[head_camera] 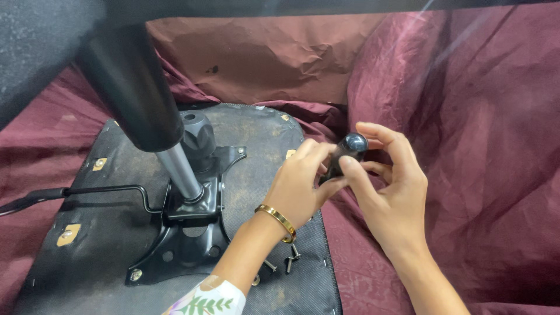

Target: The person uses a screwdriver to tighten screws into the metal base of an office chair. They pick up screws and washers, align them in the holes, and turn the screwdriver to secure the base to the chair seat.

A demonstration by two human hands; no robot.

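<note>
Nearest to the camera, just below the left hand (300, 186) and its gold bracelet (279, 220), a few loose screws (286, 263) lie on the underside of an upturned chair seat (76, 256). They are close to the wrist, probably so that they stay easy to reach.

A little further, both hands meet around a short dark tool handle (345, 154) with a round, shiny end. The left hand closes its fingers on the lower part of the handle from the left side. The right hand (388, 186) holds it from the right, with the thumb pressed near the round end and the other fingers curled behind it. I judge that the two hands share the grip in order to keep the handle steady or to turn it. The lower end of the handle is hidden between the hands, so I cannot tell what it touches.

To the left of the left hand, a black metal plate (186, 233) sits on the seat and carries a grey column (178, 169) with a black knob (198, 137) just behind it. A thin lever (87, 191) goes out further to the left.

Behind and to the right of both hands, a wrinkled dark red cloth (466, 146) lies under and around the seat, perhaps to protect it.
</note>
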